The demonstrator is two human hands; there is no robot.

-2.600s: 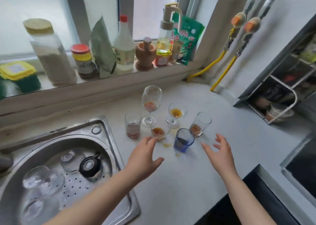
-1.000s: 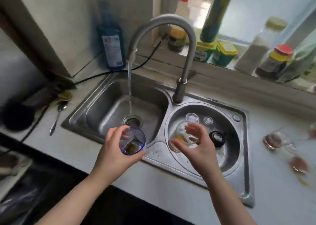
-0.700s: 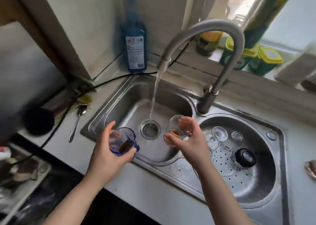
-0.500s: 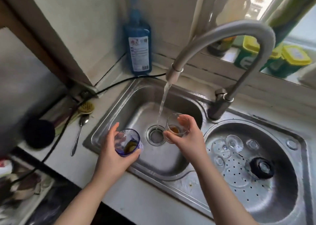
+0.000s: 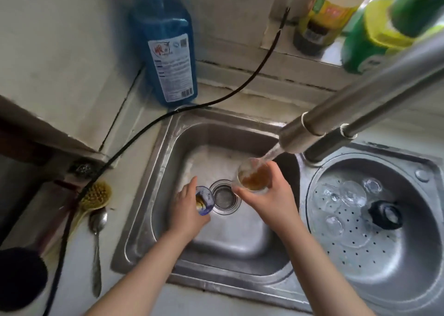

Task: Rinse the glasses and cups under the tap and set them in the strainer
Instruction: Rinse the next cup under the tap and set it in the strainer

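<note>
The right hand [image 5: 269,200] holds a glass [image 5: 252,176] right under the tap [image 5: 295,137]. The drain [image 5: 224,196] sits between it and the left hand [image 5: 186,211], which holds a cup [image 5: 204,201]. Right of both hands, glasses [image 5: 346,200] lie in the strainer [image 5: 396,262]. A spoon [image 5: 97,241] lies far left.

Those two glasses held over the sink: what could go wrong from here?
The right hand holds the clear glass under the tap, where brown liquid could splash out. The left hand tips the blue glass toward the drain; wet, it might slip. The strainer already holds glasses, so a new one may knock them.
</note>
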